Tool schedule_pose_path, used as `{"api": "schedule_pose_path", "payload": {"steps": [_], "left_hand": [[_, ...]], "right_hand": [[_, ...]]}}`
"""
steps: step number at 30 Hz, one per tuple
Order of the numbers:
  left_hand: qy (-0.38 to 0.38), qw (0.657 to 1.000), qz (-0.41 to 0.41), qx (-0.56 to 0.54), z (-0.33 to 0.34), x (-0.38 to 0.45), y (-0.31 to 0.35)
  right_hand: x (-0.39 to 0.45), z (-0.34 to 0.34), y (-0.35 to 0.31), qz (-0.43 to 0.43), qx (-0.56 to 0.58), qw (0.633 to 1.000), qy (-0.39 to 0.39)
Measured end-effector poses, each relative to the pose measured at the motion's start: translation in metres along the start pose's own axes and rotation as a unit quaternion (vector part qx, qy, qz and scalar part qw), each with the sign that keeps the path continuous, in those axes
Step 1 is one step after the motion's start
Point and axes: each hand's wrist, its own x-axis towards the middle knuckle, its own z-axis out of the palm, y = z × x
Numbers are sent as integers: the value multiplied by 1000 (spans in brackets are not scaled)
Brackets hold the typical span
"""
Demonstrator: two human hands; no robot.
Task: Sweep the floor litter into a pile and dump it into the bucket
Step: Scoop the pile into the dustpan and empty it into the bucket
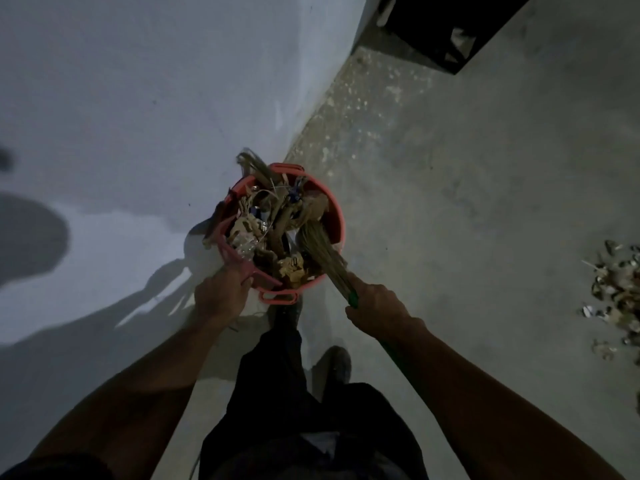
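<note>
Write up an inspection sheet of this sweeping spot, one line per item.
Surface: grey concrete floor, speckled near the wall.
Job's things: red bucket full of litter; broom with its bristles in the bucket; pink dustpan at the bucket's rim.
Clutter: litter pile on the floor at right, not yet cleared.
Grippers: left hand grips the dustpan; right hand grips the broom.
Cables: nothing seen.
Surroundings: pale wall on the left; dark box at top.
</note>
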Motion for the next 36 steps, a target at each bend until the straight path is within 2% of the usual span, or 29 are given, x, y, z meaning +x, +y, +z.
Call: {"api": "schedule_pose_path", "payload": {"steps": [4, 8, 13, 23, 27, 32, 36], "left_hand": [[-26, 997, 18, 77, 1, 41, 2], [-38, 993, 37, 107, 13, 81, 9], [-57, 985, 39, 160, 35, 140, 18], [-91, 972, 53, 212, 69, 200, 33], [-79, 971, 73, 214, 69, 200, 29], [-65, 962, 84, 251, 44, 177, 33], [-112, 966, 44, 230, 18, 152, 36]], "right_hand": [[35, 9, -9, 19, 8, 1000, -23], [76, 16, -13, 45, 39, 997, -46], [124, 22, -7, 60, 26, 996, -65], [190, 32, -3, 83, 23, 994, -63], [187, 33, -3, 91, 23, 994, -59], [142, 28, -7, 87, 20, 995, -36], [92, 25, -11, 85, 24, 996, -22]]}}
